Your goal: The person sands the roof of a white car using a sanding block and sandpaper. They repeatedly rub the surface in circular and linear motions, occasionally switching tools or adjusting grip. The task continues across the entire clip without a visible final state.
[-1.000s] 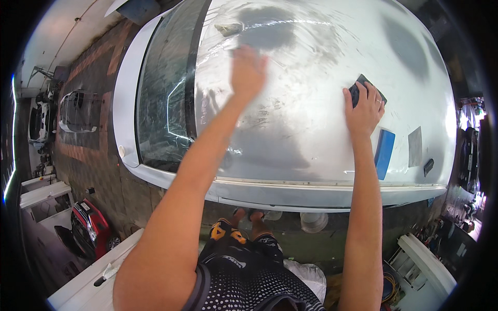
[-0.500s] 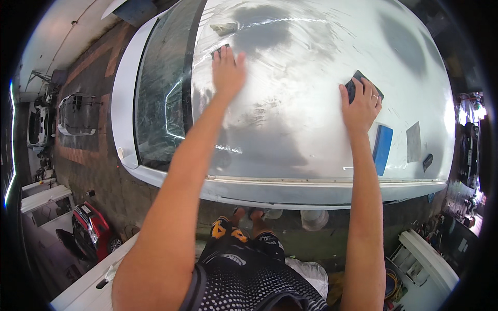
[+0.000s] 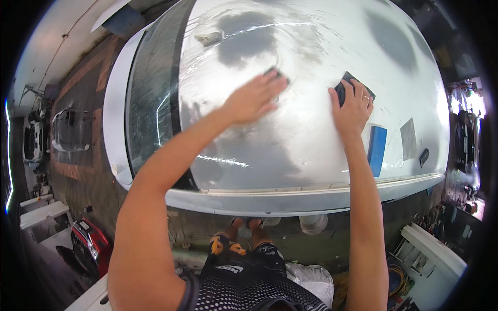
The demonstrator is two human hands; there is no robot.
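Note:
A silver-white car roof (image 3: 311,135) with dull grey patches and wet streaks spreads in front of me. My left hand (image 3: 254,98), blurred by motion, lies over the middle of the roof. Beneath its fingertips shows the edge of a small dark pad (image 3: 272,71), pressed to the surface. My right hand (image 3: 353,109), a ring on one finger, is curled over a black block (image 3: 369,92) resting on the roof farther right. Just below that hand lies a blue sanding block (image 3: 377,150).
A grey abrasive sheet (image 3: 408,139) and a small dark piece (image 3: 424,157) lie at the roof's right. A crumpled greyish cloth (image 3: 208,38) sits far left, near the windshield (image 3: 150,98). A whitish bucket (image 3: 313,224) stands on the floor by the car. Red car part (image 3: 91,238) at lower left.
My left hand has swept right and slightly nearer across the roof, taking the dark pad along. The right hand stays on the black block. The whole view has shifted slightly.

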